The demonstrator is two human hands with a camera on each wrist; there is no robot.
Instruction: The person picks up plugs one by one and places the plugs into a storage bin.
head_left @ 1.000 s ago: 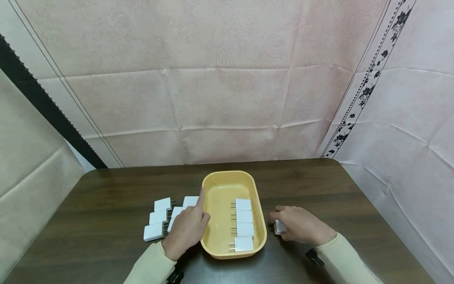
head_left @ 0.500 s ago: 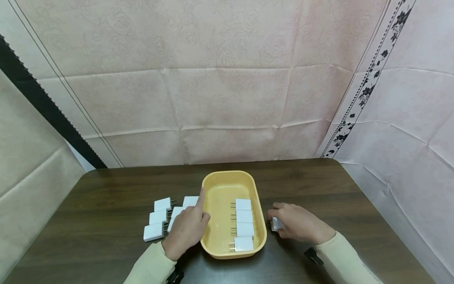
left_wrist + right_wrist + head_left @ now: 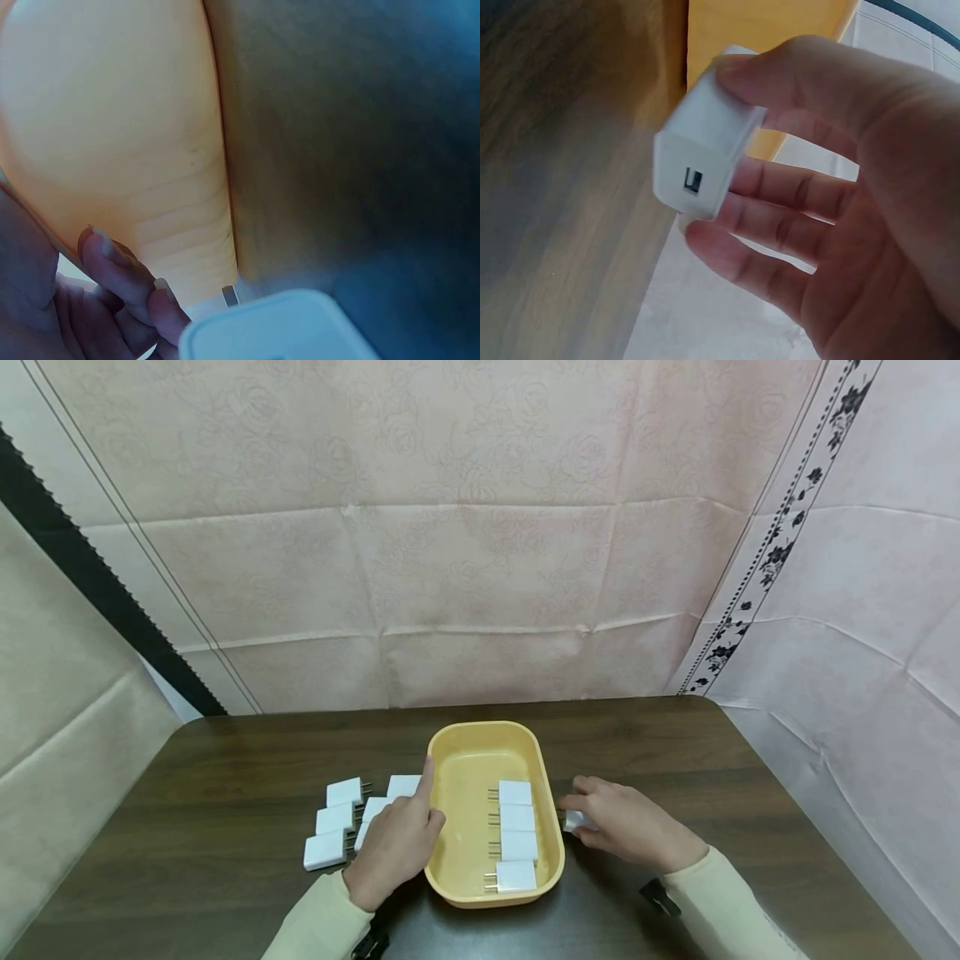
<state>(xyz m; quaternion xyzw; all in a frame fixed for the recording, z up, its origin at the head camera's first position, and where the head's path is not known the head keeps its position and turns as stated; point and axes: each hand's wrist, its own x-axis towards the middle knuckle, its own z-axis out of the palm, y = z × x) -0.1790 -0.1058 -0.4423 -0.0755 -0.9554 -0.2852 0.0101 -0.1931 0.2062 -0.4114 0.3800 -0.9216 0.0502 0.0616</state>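
one dark wooden table (image 3: 645,735) carries a yellow tray (image 3: 461,768). the hands are apart: the left hand (image 3: 397,847) lies along the tray's left rim, index finger (image 3: 426,781) straight, any grip there hard to tell; the right hand (image 3: 637,831) pinches a white charger (image 3: 577,821) just right of the tray. four chargers (image 3: 517,843) lie inside it, more chargers (image 3: 334,818) to its left; the held one shows a port (image 3: 694,181).

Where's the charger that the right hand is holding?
In the head view, the charger is just right of the yellow tray, about level with its middle, in the right hand.
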